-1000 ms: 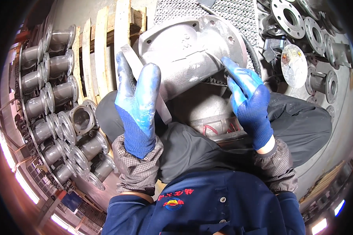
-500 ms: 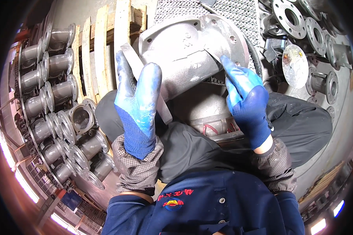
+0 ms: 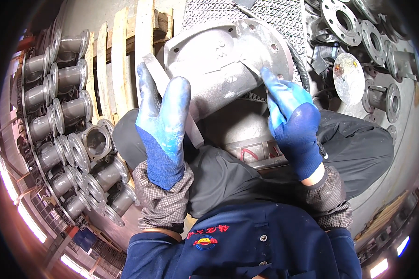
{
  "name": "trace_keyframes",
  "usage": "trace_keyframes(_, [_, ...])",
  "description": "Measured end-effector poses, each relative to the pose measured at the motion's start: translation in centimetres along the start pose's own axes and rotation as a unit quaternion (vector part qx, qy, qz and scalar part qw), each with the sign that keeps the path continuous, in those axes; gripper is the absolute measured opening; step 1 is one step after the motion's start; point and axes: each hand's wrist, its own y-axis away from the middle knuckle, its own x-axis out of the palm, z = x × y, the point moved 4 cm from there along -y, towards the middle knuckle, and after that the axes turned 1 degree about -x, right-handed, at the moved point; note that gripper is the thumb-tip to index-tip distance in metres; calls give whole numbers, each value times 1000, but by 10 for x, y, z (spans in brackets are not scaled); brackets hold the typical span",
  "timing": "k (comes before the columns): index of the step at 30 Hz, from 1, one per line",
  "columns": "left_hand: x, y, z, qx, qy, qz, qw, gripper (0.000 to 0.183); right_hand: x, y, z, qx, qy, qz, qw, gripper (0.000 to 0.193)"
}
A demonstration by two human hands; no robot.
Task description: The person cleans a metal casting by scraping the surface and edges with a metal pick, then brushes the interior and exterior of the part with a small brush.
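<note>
Your left hand [image 3: 162, 124], spread wide, straddles the left flange [image 3: 194, 134] of the grey pipe casting [image 3: 226, 76] before your legs [image 3: 223, 179]; your right hand [image 3: 293, 116] pinches a thin blade [image 3: 251, 69] at its surface

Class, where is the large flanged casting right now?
In the head view, the casting is at upper centre, just beyond the left hand and right hand, right of the pallet.
</note>
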Motion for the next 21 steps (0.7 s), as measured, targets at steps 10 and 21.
trace_keyframes(10, [-7,-8,-10,-32,80,16,996,41,0,-2,-5,55,43,41,997,37])
trace_keyframes(21, [-9,-8,-8,-107,154,15,982,67,-15,-37,-1,33,-30,-116,992,46])
